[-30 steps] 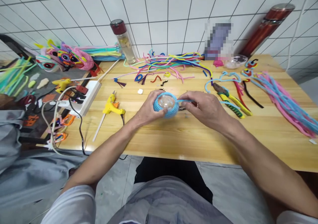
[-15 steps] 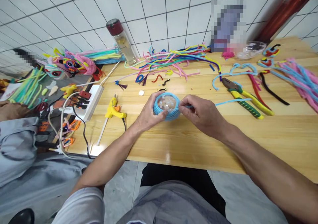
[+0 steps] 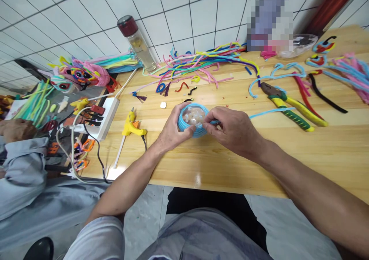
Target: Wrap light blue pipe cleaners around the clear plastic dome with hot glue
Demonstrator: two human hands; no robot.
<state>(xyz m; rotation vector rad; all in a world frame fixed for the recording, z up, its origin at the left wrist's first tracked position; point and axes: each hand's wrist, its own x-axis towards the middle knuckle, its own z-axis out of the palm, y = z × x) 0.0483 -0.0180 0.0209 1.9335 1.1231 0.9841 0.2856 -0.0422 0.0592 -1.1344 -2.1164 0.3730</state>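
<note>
A round clear piece wrapped in blue pipe cleaner [image 3: 193,117] is held above the wooden table. My left hand [image 3: 174,131] grips its left side, the thumb on the near rim and the fingers around the far side. At its right edge, my right hand [image 3: 230,127] pinches a strand of blue pipe cleaner [image 3: 271,112]. The strand's loose end sticks out to the right, over the green and yellow handles of the pliers [image 3: 288,104].
A yellow glue gun [image 3: 132,126] and a white power strip [image 3: 105,117] are on the left. Behind lie colourful pipe cleaners [image 3: 201,65] and a bottle [image 3: 138,44]. At the far left rests another person's hand [image 3: 19,130].
The view has shifted slightly. My right hand has come a little closer over the round piece's right edge, and the loose strand's end has moved slightly up and right.
</note>
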